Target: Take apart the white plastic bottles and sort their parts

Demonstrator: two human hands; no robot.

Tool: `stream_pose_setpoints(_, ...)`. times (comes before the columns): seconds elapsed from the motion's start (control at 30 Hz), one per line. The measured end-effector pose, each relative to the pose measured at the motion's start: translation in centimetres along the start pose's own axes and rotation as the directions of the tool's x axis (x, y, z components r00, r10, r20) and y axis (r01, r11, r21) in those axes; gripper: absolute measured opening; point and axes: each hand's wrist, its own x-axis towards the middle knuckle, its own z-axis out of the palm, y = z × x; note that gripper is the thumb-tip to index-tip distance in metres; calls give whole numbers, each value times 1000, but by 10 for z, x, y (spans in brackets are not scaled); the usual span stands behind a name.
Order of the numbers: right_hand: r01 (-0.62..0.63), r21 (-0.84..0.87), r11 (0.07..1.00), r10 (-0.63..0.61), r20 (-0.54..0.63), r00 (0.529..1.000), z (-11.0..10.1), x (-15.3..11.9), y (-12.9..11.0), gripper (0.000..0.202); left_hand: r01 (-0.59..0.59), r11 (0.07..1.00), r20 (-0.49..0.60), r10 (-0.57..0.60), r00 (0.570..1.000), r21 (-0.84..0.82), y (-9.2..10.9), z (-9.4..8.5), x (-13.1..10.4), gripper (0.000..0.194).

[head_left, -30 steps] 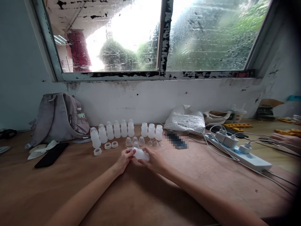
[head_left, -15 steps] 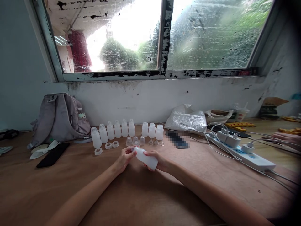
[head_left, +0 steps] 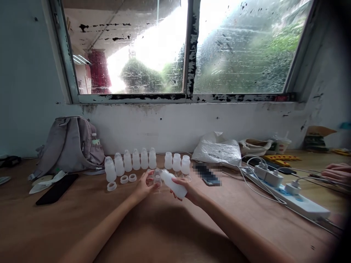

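Observation:
My right hand (head_left: 189, 190) is wrapped round a frosted white baby bottle (head_left: 175, 186), tilted with its neck up to the left. My left hand (head_left: 144, 185) pinches a clear dome cap (head_left: 157, 178) close to the bottle's neck; whether the two touch I cannot tell. Behind my hands stands a row of capped bottles (head_left: 136, 160), and to its right are 3 bottles without caps (head_left: 177, 162). Loose white rings (head_left: 124, 179) lie before the capped row. Other clear pieces behind my hands are mostly hidden.
A grey backpack (head_left: 68, 146) and a black phone (head_left: 57, 189) are on the left. Toward the right are a blurred-out phone (head_left: 210, 177), a silver bag (head_left: 218, 149) and a white power strip (head_left: 301, 202) with cables. Another person's hand (head_left: 338, 172) shows at the right edge.
The bottle in my right hand has shifted slightly right, and my left hand has drawn the clear cap away from its top. The whole view has tilted up a little.

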Motion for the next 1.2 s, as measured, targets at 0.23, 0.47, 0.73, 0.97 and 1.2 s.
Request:
stream_pose_setpoints(0.23,12,-171,985,-52,-233,971,-25,2,-6,40,-55,953,-61,77,995,298,-20,11,8,48)
stream_pose_setpoints(0.47,45,-96,994,-65,-220,973,-20,8,9,34,64,998,-119,-65,991,-19,-15,21,16,32)
stream_pose_setpoints(0.73,128,-158,979,-159,-204,966,-6,12,28,32,166,928,-123,-218,968,-335,-11,0,-15,40)
stream_pose_setpoints(0.97,170,-280,945,-216,-140,966,-2,7,25,33,214,886,-52,-257,965,-411,-4,-8,-19,45)
stream_pose_setpoints(1.2,229,-409,883,-290,-93,952,-2,6,21,32,206,883,81,-190,978,-421,11,-8,-25,43)
